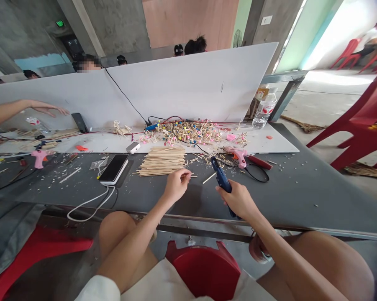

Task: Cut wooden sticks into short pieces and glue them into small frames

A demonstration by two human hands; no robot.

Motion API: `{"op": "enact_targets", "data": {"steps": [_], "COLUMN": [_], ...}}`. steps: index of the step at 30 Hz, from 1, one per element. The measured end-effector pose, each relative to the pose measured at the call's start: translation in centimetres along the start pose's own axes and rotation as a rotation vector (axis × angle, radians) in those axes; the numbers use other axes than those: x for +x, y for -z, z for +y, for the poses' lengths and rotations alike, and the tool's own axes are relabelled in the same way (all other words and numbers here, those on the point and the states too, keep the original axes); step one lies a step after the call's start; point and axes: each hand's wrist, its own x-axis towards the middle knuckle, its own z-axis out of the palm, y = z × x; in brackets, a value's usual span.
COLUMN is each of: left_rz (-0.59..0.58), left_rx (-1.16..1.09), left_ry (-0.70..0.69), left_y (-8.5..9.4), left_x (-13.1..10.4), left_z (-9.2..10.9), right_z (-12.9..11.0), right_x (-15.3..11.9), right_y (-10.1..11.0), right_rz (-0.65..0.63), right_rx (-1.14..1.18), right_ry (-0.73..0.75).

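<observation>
My left hand [177, 184] is closed, pinching a thin wooden stick [193, 176] whose short end sticks out to the right of the fingers. Dark blue pliers [221, 175] are gripped in my right hand [238, 198], their head pointing up and away from me. Between the two hands, a loose cut piece of stick [209, 178] lies on the grey table [288, 188]. Just beyond my left hand is a flat pile of long wooden sticks [163, 160]. Short stick pieces [198, 158] are scattered to the right of that pile.
A heap of small sticks with coloured ends [191, 131] lies before a white board [182, 92]. Right of the pliers are a pink glue gun [239, 156] and a red-handled tool [260, 162]. A phone [114, 168] with a white cable lies left. A co-worker's hand [47, 106] reaches in.
</observation>
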Motion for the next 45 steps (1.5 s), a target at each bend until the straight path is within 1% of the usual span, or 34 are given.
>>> {"op": "enact_targets", "data": {"steps": [3, 6, 9, 13, 15, 17, 20, 22, 24, 29, 33, 38, 43, 45], "left_rz": [0.024, -0.031, -0.093, -0.128, -0.145, -0.173, -0.250, -0.307, -0.327, -0.285, -0.296, -0.343, -0.404, -0.424], "left_rx": [0.235, 0.386, 0.429, 0.458, 0.480, 0.513, 0.534, 0.518, 0.512, 0.516, 0.578, 0.723, 0.749, 0.771], "left_ry": [-0.112, -0.145, -0.178, -0.198, -0.217, -0.265, -0.317, -0.315, -0.305, -0.291, -0.254, -0.290, -0.266, -0.276], "left_y": [0.1, -0.4, -1.0, -1.4, -1.1, -0.5, 0.5, 0.9, 0.9, 0.0, -0.5, -0.5, -0.1, 0.0], "left_x": [0.4, 0.5, 0.4, 0.2, 0.1, 0.2, 0.3, 0.4, 0.6, 1.5, 2.0, 1.5, 1.1, 1.2], "left_z": [-0.7, -1.2, -1.5, -1.6, -1.4, -1.3, -1.3, -1.5, -1.8, -2.1, -2.1, -2.0, -2.2, -2.3], "right_z": [0.0, 0.1, 0.3, 0.5, 0.5, 0.5, 0.5, 0.5, 0.6, 0.6, 0.5, 0.3, 0.4, 0.5], "right_x": [0.1, 0.2, 0.2, 0.4, 0.4, 0.5, 0.6, 0.6, 0.6, 0.5, 0.4, 0.3, 0.2, 0.1], "right_y": [0.9, 1.2, 1.0, 0.7, 0.6, 0.6, 0.8, 0.9, 0.9, 0.7, 0.7, 0.9, 0.8, 0.6], "right_rz": [0.004, 0.017, 0.024, 0.025, 0.024, 0.019, 0.010, 0.011, 0.015, 0.003, -0.008, -0.019, -0.016, -0.018], "right_rx": [0.052, 0.073, 0.055, 0.025, 0.017, 0.009, -0.005, -0.018, -0.028, -0.018, -0.022, -0.024, -0.032, -0.036], "right_ry": [-0.021, -0.023, -0.009, -0.001, -0.004, -0.011, -0.018, -0.019, -0.014, -0.002, -0.008, -0.025, -0.007, -0.002]}}
